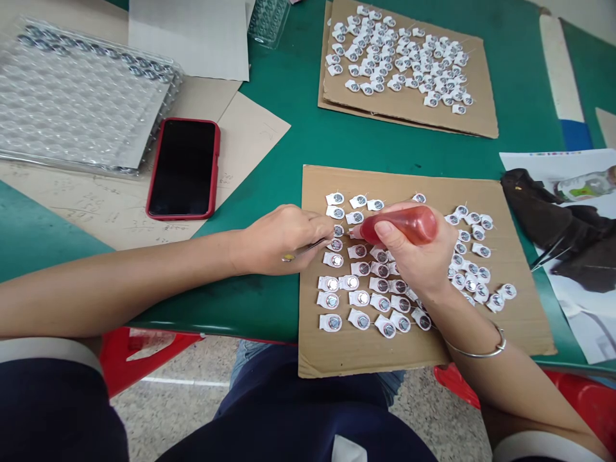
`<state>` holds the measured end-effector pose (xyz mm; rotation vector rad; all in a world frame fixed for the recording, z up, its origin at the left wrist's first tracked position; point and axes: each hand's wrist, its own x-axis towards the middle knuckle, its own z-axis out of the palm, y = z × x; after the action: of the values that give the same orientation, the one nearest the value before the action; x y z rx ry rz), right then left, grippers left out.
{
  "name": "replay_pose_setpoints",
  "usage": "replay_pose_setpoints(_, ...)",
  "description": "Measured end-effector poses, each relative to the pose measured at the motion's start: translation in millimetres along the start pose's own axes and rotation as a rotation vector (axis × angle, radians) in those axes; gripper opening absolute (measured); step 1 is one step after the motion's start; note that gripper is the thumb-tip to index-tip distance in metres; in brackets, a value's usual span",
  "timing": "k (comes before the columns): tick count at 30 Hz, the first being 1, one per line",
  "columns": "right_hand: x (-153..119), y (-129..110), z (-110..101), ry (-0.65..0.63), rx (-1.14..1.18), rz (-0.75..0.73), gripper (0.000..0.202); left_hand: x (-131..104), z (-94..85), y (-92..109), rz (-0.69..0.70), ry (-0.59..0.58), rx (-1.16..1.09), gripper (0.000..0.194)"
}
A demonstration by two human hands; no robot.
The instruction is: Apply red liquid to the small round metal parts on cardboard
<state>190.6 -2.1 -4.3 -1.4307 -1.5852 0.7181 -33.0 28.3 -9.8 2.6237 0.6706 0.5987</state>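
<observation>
My right hand (423, 256) is wrapped round a small red squeeze bottle (402, 226). Its narrow tip points left, close to one of the small white tabbed parts with round silver discs (357, 251). Opposite the tip, my left hand (293, 237) is closed on metal tweezers (310, 246), whose points reach the leftmost column of parts. Whether the tweezers grip a part I cannot tell. Beneath both hands lies a cardboard sheet (366, 356) carrying rows of these parts; my right hand hides some of them.
A second stack of cardboard (409, 115) with many similar parts lies at the back. On the left are a red-cased phone (183, 170) and a clear blister tray (72, 109) with silver discs. Dark cloth (543, 218), another pair of tweezers (546, 255) and printed paper (590, 327) lie on the right.
</observation>
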Motion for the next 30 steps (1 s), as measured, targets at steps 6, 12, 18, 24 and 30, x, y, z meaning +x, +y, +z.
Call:
replay_pose_setpoints(6, -0.7, 2.1, -0.2, -0.027, 0.018, 0.018, 0.028, 1.9, -1.9, -0.1, -0.03, -0.014, -0.032, 0.007)
replay_pose_setpoints(12, -0.8, 4.2, -0.4, -0.04, 0.028, 0.022, 0.027, 2.6, -2.1, -1.7, -0.047, 0.024, -0.053, 0.006)
replay_pose_setpoints(18, -0.9, 4.3, 0.2, -0.024, 0.057, 0.028, 0.028, 2.2, -1.6, -4.1, -0.086, 0.015, -0.084, 0.007)
replay_pose_setpoints(24, -1.9, 5.1, 0.4, -0.035, 0.072, 0.047, 0.028, 3.9, -1.4, -4.5, -0.088, 0.036, -0.107, 0.007)
replay_pose_setpoints(30, -1.7, 2.7, 0.3, -0.053, 0.097, 0.046, 0.025, 6.1, -4.2, -5.0, -0.149, 0.031, -0.149, 0.005)
